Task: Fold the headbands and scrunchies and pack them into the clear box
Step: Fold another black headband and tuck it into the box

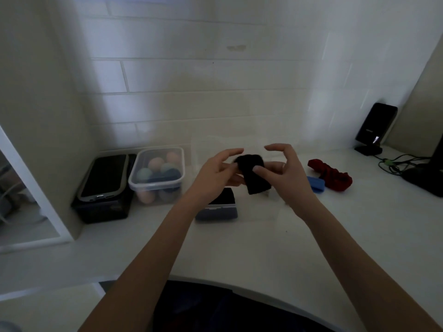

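At left of centre, a lidded plastic tub of pastel sponges is seen. At centre, a folded black headband is pinched above the white counter by the left hand and right hand, other fingers spread. A faint clear box lies behind. A red scrunchie lies at right.

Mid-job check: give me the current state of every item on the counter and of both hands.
black headband: folded, held above the counter by both hands
left hand: pinching the headband
right hand: pinching the headband
red scrunchie: lying loose on the counter, unpacked
blue item: on the counter beside the scrunchie
lidded tub: closed, holding coloured balls
phone: propped upright on a stand
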Demonstrator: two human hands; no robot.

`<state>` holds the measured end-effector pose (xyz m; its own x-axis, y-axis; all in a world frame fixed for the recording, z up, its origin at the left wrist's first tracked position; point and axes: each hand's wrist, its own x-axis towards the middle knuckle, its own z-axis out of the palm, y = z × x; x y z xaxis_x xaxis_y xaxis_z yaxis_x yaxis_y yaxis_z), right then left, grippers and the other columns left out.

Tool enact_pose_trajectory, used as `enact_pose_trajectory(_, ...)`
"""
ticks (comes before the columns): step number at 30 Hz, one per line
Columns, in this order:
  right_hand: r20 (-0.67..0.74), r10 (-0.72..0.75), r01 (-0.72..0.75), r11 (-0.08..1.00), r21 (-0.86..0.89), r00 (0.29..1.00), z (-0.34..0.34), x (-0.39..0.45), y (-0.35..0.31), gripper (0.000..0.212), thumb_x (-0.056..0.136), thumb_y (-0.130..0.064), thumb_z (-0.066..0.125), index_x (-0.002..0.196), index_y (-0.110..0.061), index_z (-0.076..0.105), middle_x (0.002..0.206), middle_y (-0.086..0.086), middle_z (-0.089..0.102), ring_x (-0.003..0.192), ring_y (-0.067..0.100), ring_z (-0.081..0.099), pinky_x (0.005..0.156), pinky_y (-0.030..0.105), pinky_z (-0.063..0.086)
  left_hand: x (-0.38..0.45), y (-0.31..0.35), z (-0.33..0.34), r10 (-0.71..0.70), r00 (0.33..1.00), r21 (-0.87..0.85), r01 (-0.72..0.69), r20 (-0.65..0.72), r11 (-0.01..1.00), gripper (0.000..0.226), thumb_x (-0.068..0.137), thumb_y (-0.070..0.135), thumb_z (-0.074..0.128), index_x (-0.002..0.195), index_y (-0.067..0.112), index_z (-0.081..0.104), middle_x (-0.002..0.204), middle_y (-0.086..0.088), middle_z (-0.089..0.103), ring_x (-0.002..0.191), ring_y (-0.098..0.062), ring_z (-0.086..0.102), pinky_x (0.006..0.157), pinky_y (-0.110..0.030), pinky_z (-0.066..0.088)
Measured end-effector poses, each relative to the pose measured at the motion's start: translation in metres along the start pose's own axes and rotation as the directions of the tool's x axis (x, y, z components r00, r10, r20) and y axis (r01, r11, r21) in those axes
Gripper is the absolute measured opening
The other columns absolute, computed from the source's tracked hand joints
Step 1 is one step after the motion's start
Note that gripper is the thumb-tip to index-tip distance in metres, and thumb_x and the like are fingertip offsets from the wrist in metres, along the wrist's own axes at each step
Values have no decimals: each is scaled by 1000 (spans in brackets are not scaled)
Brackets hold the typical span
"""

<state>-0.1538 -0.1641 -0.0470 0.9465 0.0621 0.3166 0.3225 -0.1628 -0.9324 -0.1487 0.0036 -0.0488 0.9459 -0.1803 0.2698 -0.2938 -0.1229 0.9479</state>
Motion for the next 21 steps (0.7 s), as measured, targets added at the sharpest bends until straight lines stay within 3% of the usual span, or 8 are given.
enact_pose_trajectory(3,76,48,-57,991,121,996,-4,1,-4,32,83,-10,68,110,-19,55,91,15,73,80,19,72,72,30,59,2,-3,-4,94,996,186,-91,-10,978,39,88,4,57,122,23,57,76,-5,61,59,-8,60,63,-17,53)
enact_pose_trajectory(5,122,44,-59,990,125,992,-6,3,-6,16,85,-9,65,100,-14,62,93,17,72,81,20,71,74,32,57,5,-3,-6,233,972,444,-212,7,871,40,83,10,65,119,28,61,75,5,50,64,-2,48,65,-6,41)
enact_pose_trajectory(7,160,44,-68,987,143,986,-7,5,-6,9,86,-8,63,93,-13,67,90,14,73,80,19,70,74,31,57,9,-2,-7,275,958,526,-274,78,805,46,79,11,68,118,34,59,82,9,43,71,0,45,69,-4,36)
enact_pose_trajectory(9,191,68,-102,979,175,979,-7,6,-5,11,86,-8,63,89,-15,70,84,9,74,78,19,70,75,30,57,11,-2,-7,247,957,494,-290,151,820,46,78,7,68,113,37,58,96,8,47,81,0,49,73,-6,39)
enact_pose_trajectory(11,220,92,-139,969,206,971,-7,6,-4,13,85,-6,62,89,-15,71,83,8,74,78,19,70,76,29,56,13,-3,-7,229,955,443,-292,191,848,39,78,0,64,106,26,62,101,6,56,89,-6,57,77,-11,45)
enact_pose_trajectory(15,251,110,-187,933,307,962,-7,4,-6,16,86,0,59,96,-9,67,82,7,74,74,15,70,69,24,58,11,-2,-1,115,980,310,-162,164,937,32,81,-6,53,94,23,56,79,4,60,66,-2,57,64,-16,49)
enact_pose_trajectory(19,140,128,-168,928,332,982,-3,4,-7,13,85,-1,62,94,-10,65,88,14,71,75,19,70,67,31,59,7,-12,12,32,991,162,-54,131,985,26,90,13,49,115,20,55,110,-4,62,101,-15,61,91,-31,50)
enact_pose_trajectory(21,85,147,-167,929,329,985,-2,5,-7,11,85,-4,63,92,-12,64,90,15,70,78,21,69,73,35,59,6,-10,15,-41,993,2,41,108,999,21,93,21,46,108,25,60,110,-5,64,103,-18,63,91,-35,52)
